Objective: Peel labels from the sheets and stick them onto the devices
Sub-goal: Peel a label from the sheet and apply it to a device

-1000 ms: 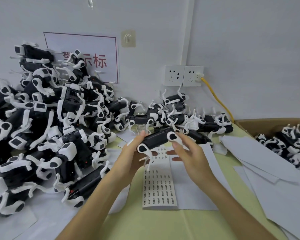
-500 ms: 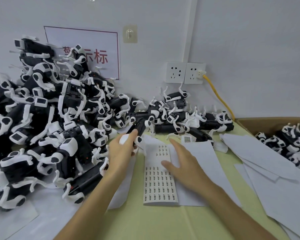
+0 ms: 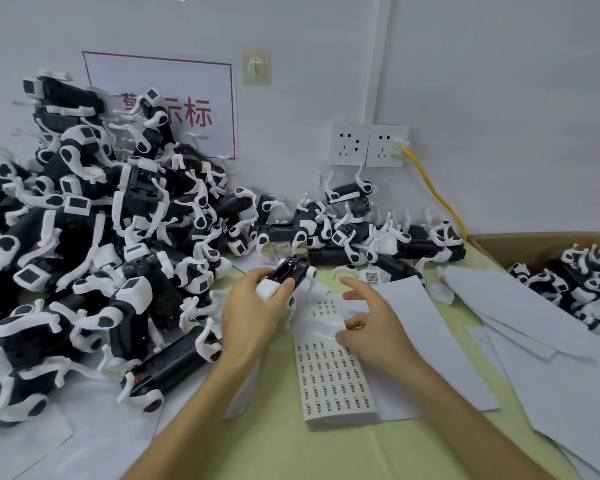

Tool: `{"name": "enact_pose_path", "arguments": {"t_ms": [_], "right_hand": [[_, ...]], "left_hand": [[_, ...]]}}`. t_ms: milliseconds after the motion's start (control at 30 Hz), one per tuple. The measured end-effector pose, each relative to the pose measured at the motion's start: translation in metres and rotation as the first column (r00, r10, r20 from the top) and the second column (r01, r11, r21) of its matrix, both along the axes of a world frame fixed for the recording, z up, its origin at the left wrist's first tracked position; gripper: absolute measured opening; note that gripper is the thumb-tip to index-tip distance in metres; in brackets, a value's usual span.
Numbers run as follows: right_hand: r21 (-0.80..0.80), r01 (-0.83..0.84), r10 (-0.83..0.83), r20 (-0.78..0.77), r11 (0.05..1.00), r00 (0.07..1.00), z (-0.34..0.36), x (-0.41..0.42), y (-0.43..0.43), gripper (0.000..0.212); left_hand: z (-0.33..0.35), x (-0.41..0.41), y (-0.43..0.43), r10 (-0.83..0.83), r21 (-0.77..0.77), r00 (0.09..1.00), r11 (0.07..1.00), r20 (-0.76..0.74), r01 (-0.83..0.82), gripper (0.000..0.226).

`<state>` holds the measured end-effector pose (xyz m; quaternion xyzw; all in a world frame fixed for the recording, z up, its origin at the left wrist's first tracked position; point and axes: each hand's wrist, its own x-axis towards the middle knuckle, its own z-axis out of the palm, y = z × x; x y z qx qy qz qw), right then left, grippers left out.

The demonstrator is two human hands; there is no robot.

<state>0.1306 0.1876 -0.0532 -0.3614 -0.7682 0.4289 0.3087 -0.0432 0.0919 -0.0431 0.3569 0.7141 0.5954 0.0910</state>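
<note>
My left hand (image 3: pixel 253 308) grips a black-and-white dog-shaped device (image 3: pixel 289 274) by its body, lifted just above the table at the centre. The label sheet (image 3: pixel 333 382) lies flat below it, printed with several rows of small labels; its upper part is bare and buckled. My right hand (image 3: pixel 373 329) rests on the sheet's upper right edge. Its index finger is raised, and its thumb and another finger pinch at a label there. The label itself is too small to make out.
A tall pile of the same devices (image 3: pixel 84 254) fills the left side. More devices (image 3: pixel 354 233) lie along the wall. A cardboard box (image 3: pixel 499 242) at right holds further devices (image 3: pixel 586 282). Loose white sheets (image 3: pixel 534 323) cover the green table (image 3: pixel 274 445). A yellow cable (image 3: pixel 433 192) runs from the wall sockets (image 3: pixel 368 143).
My left hand lowered the device from both hands' hold and turned it end-on. My right hand let go of it, dropped onto the label sheet, then curled its thumb at a label.
</note>
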Motion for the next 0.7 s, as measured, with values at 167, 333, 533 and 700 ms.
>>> {"name": "enact_pose_path", "arguments": {"t_ms": [167,333,533,700], "right_hand": [[-0.111,0.232,-0.250,-0.183,0.966,0.951,0.012,0.009,0.006,0.063],[-0.105,0.301,-0.317,-0.413,0.948,0.854,0.026,0.020,0.012,0.061],[0.058,0.190,-0.131,-0.531,0.980,0.837,0.031,0.017,-0.003,0.062],[0.154,0.115,0.014,-0.651,0.981,0.759,0.039,0.016,-0.015,0.053]], "left_hand": [[0.000,0.000,0.000,0.012,0.007,1.000,1.000,0.006,-0.012,0.017],[-0.004,0.001,0.001,-0.003,-0.056,0.997,0.998,-0.079,-0.002,0.028],[0.008,0.011,-0.003,0.098,0.076,0.878,0.995,-0.468,-0.070,0.037],[0.025,0.037,-0.007,-0.158,0.304,0.977,0.933,-0.141,0.194,0.029]]}}
